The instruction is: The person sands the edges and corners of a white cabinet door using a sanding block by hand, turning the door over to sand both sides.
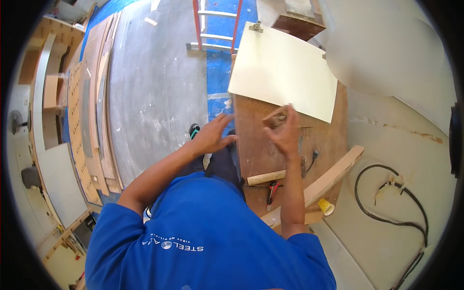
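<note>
My left hand [212, 137] is raised in front of my body, its thumb and fingers spread with nothing between them. Over the brown wooden worktable [256, 145] is my right hand [286, 135], slightly blurred, thumb and fingers apart. A small brown shape shows beside its fingertips; whether it touches them is unclear. Just beyond the right hand lies a large cream-white sheet [285, 72], with a metal clip [256, 27] at its far left corner. Neither hand touches the sheet.
Near my right forearm lie a red utility knife [272, 195], a short wood strip [267, 178], a long wooden board [333, 171] and a yellow cup [326, 207]. A black cable [411, 223] loops at the right. A red ladder [217, 36] stands ahead; wood panels [89, 96] lean at the left.
</note>
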Demonstrator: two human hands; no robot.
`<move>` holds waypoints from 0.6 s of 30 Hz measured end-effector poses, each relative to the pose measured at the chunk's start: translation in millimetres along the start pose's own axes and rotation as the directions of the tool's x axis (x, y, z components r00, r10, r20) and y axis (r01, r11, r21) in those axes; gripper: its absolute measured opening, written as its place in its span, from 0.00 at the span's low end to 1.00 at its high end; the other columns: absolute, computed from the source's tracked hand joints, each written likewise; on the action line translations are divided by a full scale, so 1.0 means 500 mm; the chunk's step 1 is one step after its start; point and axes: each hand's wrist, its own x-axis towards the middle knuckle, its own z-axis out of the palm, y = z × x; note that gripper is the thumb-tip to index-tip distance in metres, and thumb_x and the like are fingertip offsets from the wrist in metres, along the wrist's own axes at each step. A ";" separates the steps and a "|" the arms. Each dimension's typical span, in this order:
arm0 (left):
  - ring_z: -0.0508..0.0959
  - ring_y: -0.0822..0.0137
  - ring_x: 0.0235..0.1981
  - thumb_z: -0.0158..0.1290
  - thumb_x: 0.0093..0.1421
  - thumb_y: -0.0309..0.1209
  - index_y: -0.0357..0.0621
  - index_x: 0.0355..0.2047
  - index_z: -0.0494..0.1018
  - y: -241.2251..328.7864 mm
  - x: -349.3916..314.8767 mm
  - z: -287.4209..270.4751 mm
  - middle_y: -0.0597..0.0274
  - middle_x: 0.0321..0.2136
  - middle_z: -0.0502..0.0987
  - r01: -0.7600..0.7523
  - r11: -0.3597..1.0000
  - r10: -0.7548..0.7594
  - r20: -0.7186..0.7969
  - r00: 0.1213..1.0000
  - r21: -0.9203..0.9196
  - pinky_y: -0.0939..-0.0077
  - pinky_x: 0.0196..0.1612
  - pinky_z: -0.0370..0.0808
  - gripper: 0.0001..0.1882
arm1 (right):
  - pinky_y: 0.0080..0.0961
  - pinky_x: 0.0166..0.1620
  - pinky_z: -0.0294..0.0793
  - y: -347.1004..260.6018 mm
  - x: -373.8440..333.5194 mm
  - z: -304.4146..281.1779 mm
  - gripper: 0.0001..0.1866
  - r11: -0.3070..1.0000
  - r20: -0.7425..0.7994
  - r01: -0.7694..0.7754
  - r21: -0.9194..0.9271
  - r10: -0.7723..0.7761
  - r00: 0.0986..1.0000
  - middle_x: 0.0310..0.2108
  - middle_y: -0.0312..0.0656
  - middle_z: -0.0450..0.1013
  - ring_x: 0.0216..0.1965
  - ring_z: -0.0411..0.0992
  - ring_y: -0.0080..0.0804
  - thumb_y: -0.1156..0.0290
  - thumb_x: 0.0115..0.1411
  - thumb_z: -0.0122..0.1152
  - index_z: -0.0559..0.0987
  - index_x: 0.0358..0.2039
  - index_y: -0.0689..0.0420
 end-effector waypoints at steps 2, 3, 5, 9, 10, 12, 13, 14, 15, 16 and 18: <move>0.78 0.45 0.51 0.59 0.66 0.47 0.41 0.69 0.59 0.027 0.027 0.026 0.43 0.57 0.69 0.002 0.996 -0.012 -0.101 0.995 -0.094 0.58 0.53 0.76 0.38 | 0.48 0.68 0.62 -0.049 0.008 0.054 0.56 0.985 0.122 0.171 -0.008 -0.169 0.978 0.66 0.59 0.61 0.67 0.61 0.59 0.59 0.45 0.78 0.58 0.71 0.62; 0.77 0.45 0.52 0.59 0.66 0.47 0.40 0.69 0.59 0.028 0.032 0.035 0.42 0.56 0.69 0.002 0.991 -0.023 -0.153 0.988 -0.134 0.58 0.53 0.76 0.39 | 0.48 0.68 0.63 -0.067 0.017 0.081 0.56 0.974 0.180 0.223 0.028 -0.225 0.958 0.66 0.59 0.62 0.67 0.61 0.60 0.60 0.45 0.77 0.58 0.70 0.62; 0.76 0.46 0.52 0.58 0.67 0.48 0.39 0.68 0.59 0.011 0.038 0.059 0.41 0.56 0.69 0.034 0.982 -0.079 -0.247 0.966 -0.184 0.58 0.55 0.75 0.39 | 0.48 0.67 0.64 -0.088 0.029 0.129 0.55 0.952 0.255 0.292 0.092 -0.307 0.917 0.65 0.59 0.63 0.66 0.62 0.60 0.61 0.44 0.77 0.59 0.70 0.62; 0.72 0.41 0.58 0.58 0.66 0.44 0.37 0.68 0.59 0.005 0.043 0.057 0.38 0.57 0.69 0.220 0.936 -0.293 -0.263 0.919 -0.274 0.54 0.60 0.71 0.37 | 0.49 0.65 0.66 -0.099 0.063 0.182 0.53 0.913 0.302 0.354 0.204 -0.403 0.864 0.64 0.59 0.64 0.64 0.65 0.60 0.63 0.44 0.77 0.60 0.69 0.62; 0.73 0.43 0.57 0.58 0.66 0.45 0.37 0.68 0.59 -0.009 0.047 0.059 0.39 0.56 0.70 0.229 0.927 -0.313 -0.280 0.908 -0.297 0.56 0.59 0.71 0.38 | 0.50 0.64 0.67 -0.102 0.072 0.190 0.53 0.904 0.308 0.359 0.233 -0.419 0.854 0.63 0.60 0.64 0.64 0.65 0.59 0.63 0.44 0.77 0.61 0.69 0.62; 0.75 0.48 0.54 0.59 0.66 0.46 0.36 0.67 0.59 -0.041 0.056 0.066 0.42 0.52 0.73 0.242 0.908 -0.353 -0.311 0.883 -0.343 0.58 0.58 0.72 0.38 | 0.50 0.62 0.69 -0.110 0.091 0.198 0.54 0.878 0.254 0.406 0.253 -0.465 0.848 0.62 0.59 0.66 0.62 0.67 0.59 0.63 0.44 0.79 0.61 0.69 0.63; 0.77 0.51 0.50 0.60 0.65 0.46 0.36 0.67 0.60 -0.057 0.061 0.063 0.45 0.50 0.74 0.232 0.866 -0.381 -0.282 0.881 -0.443 0.60 0.55 0.74 0.39 | 0.50 0.61 0.69 -0.116 0.102 0.199 0.54 0.864 0.227 0.429 0.263 -0.488 0.843 0.61 0.59 0.67 0.61 0.68 0.58 0.63 0.44 0.80 0.61 0.68 0.63; 0.78 0.55 0.47 0.61 0.64 0.45 0.36 0.66 0.60 -0.075 0.065 0.060 0.47 0.48 0.75 0.222 0.813 -0.405 -0.250 0.879 -0.538 0.62 0.51 0.75 0.39 | 0.49 0.61 0.70 -0.123 0.114 0.198 0.55 0.867 0.259 0.397 0.302 -0.475 0.841 0.60 0.59 0.67 0.61 0.68 0.58 0.62 0.43 0.81 0.61 0.68 0.63; 0.79 0.58 0.43 0.63 0.63 0.45 0.36 0.66 0.61 -0.086 0.070 0.055 0.50 0.45 0.76 0.210 0.751 -0.428 -0.218 0.877 -0.626 0.64 0.48 0.77 0.39 | 0.48 0.60 0.71 -0.136 0.128 0.192 0.56 0.866 0.292 0.365 0.341 -0.467 0.835 0.60 0.59 0.68 0.60 0.69 0.58 0.62 0.42 0.82 0.61 0.68 0.63; 0.78 0.62 0.40 0.65 0.61 0.43 0.37 0.65 0.62 -0.070 0.081 0.039 0.52 0.44 0.75 0.192 0.684 -0.431 -0.177 0.885 -0.704 0.67 0.44 0.76 0.39 | 0.48 0.60 0.71 -0.141 0.140 0.179 0.57 0.871 0.318 0.330 0.365 -0.449 0.835 0.59 0.58 0.69 0.60 0.69 0.58 0.61 0.42 0.84 0.61 0.68 0.63; 0.77 0.69 0.35 0.69 0.58 0.38 0.37 0.64 0.63 -0.036 0.088 0.007 0.57 0.41 0.75 0.168 0.527 -0.432 -0.092 0.897 -0.833 0.72 0.36 0.75 0.39 | 0.47 0.59 0.72 -0.136 0.161 0.173 0.59 0.853 0.285 0.397 0.340 -0.496 0.820 0.58 0.58 0.70 0.58 0.71 0.59 0.61 0.40 0.85 0.60 0.69 0.64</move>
